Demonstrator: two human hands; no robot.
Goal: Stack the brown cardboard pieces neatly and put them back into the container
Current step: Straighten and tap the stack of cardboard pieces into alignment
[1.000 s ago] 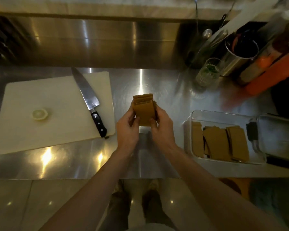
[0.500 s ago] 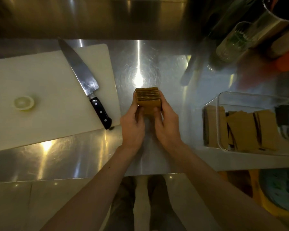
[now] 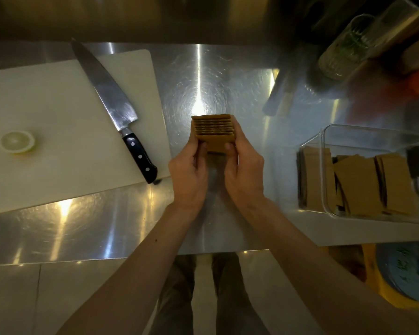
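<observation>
Above the steel counter (image 3: 228,226), both hands grip the cardboard stack (image 3: 213,131).

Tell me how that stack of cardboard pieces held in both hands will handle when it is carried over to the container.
The stack of cardboard pieces is loose sheets with edges showing separately, so it could fan or slip apart if the left hand or right hand eases off. It is probably light and fairly stiff. Lowering it into the clear container upright looks safest.

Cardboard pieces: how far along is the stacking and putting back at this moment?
Done: some pieces already stand in the container, leaning unevenly. In hand: the left hand and right hand hold a squared stack over the counter. Left: placing that stack in the container, perhaps tidying the pieces there.
</observation>
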